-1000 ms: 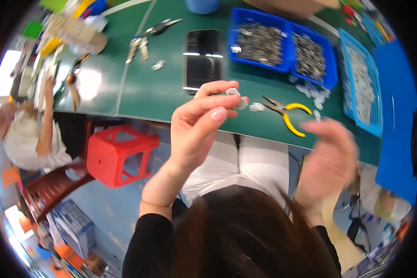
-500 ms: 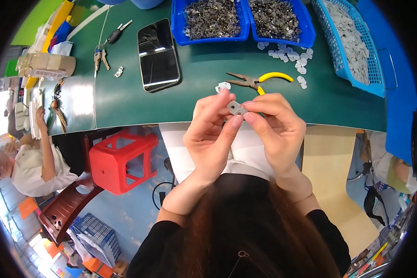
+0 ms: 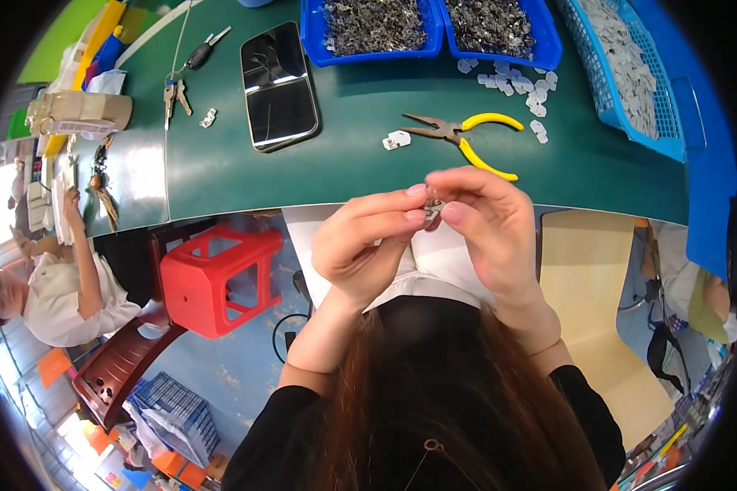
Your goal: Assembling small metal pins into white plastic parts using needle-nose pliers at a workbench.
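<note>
Holding one small part (image 3: 433,206) between both hands, over the lap and just off the near edge of the green table (image 3: 221,180). Pinching it from one side with thumb and fingertips of the left hand (image 3: 362,245); gripping from the other with thumb and forefinger of the right hand (image 3: 501,233), fingers narrow on both. Covering most of it, so cannot tell whether one piece or two. Looks like a close fingertip step, turning or pressing the part; seems to call next for a steady left pinch and a small, careful push from the right thumb. Facing, farther out on the table, yellow-handled pliers (image 3: 448,131) beside a small white piece (image 3: 396,140), then loose pale pieces (image 3: 538,96), two blue trays (image 3: 373,59) of metal bits, a light-blue basket (image 3: 672,146) at the right and a phone (image 3: 281,90) at the left.
</note>
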`<state>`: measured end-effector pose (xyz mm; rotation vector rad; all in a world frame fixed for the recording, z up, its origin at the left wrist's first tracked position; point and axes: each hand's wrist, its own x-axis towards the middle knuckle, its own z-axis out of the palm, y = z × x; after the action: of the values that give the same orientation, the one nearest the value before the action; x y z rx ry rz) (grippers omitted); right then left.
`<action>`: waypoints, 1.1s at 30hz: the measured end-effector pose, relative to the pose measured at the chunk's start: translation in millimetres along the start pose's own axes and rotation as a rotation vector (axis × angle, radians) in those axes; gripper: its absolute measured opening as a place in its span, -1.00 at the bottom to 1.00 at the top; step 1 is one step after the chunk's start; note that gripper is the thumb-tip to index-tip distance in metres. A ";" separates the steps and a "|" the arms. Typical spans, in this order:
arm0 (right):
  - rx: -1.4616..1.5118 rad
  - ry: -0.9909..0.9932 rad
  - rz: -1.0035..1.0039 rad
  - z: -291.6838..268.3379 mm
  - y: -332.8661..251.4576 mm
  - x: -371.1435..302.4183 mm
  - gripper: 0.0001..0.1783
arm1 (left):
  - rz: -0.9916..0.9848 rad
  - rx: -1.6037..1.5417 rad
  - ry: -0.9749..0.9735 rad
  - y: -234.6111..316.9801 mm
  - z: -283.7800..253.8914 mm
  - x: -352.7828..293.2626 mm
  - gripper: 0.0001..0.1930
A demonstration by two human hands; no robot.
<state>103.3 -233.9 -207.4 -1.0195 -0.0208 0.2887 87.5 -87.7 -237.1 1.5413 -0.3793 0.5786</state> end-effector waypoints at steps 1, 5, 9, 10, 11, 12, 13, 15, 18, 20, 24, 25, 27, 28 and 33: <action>0.036 -0.064 0.065 -2.3 -0.6 0.8 -0.77 | 0.047 0.051 0.009 0.2 0.0 1.6 -0.79; 0.005 -0.063 0.018 -7.6 2.2 0.1 -0.77 | -0.021 0.049 0.032 -1.6 -2.7 -1.1 -0.77; -0.120 -0.061 -0.195 -9.3 7.1 -0.7 -0.78 | -0.158 -0.116 0.027 1.8 -0.8 -2.1 -0.75; -0.191 -0.071 -0.285 -9.6 8.2 -0.8 -0.78 | -0.160 -0.116 0.027 1.4 -1.1 -2.4 -0.75; -0.191 -0.070 -0.283 -9.9 8.7 -1.3 -0.78 | -0.166 -0.165 0.018 0.6 -1.4 -2.4 -0.75; -0.199 -0.091 -0.308 -10.4 9.0 -1.9 -0.77 | -0.172 -0.215 0.010 0.3 -1.8 -2.6 -0.75; -0.207 -0.112 -0.334 -10.8 9.1 -2.3 -0.76 | -0.173 -0.216 0.010 0.4 -2.2 -3.2 -0.75; -0.190 -0.101 -0.318 -9.7 9.5 -3.1 -0.76 | -0.245 -0.338 0.025 1.2 -2.8 -4.8 -0.75; -0.170 -0.084 -0.296 -8.7 10.1 -5.2 -0.76 | -0.285 -0.423 0.027 1.2 -2.9 -5.7 -0.74; -0.167 -0.077 -0.287 -7.6 9.4 -6.5 -0.76 | -0.282 -0.451 0.034 -0.5 -2.8 -6.8 -0.74; -0.247 -0.065 -0.275 -8.8 10.2 -6.4 -0.77 | -0.291 -0.499 0.050 -4.9 -3.6 -9.5 -0.75; -0.304 -0.083 -0.310 -8.5 9.6 -6.3 -0.77 | -0.287 -0.500 0.051 -3.9 -4.0 -9.4 -0.75; -0.324 -0.099 -0.337 -6.1 8.7 -6.8 -0.77 | -0.288 -0.482 0.066 -1.5 -5.1 -9.7 -0.76; -0.341 -0.107 -0.359 -6.6 9.1 -6.1 -0.78 | -0.290 -0.482 0.066 -2.3 -4.7 -9.7 -0.76; -0.358 -0.072 -0.357 -8.7 9.9 -4.1 -0.78 | -0.284 -0.217 -0.001 2.1 -5.2 -2.8 -0.78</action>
<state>98.4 -237.3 -219.8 -1.3362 -0.3263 -0.0072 83.3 -83.0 -237.1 1.3566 -0.2105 0.3035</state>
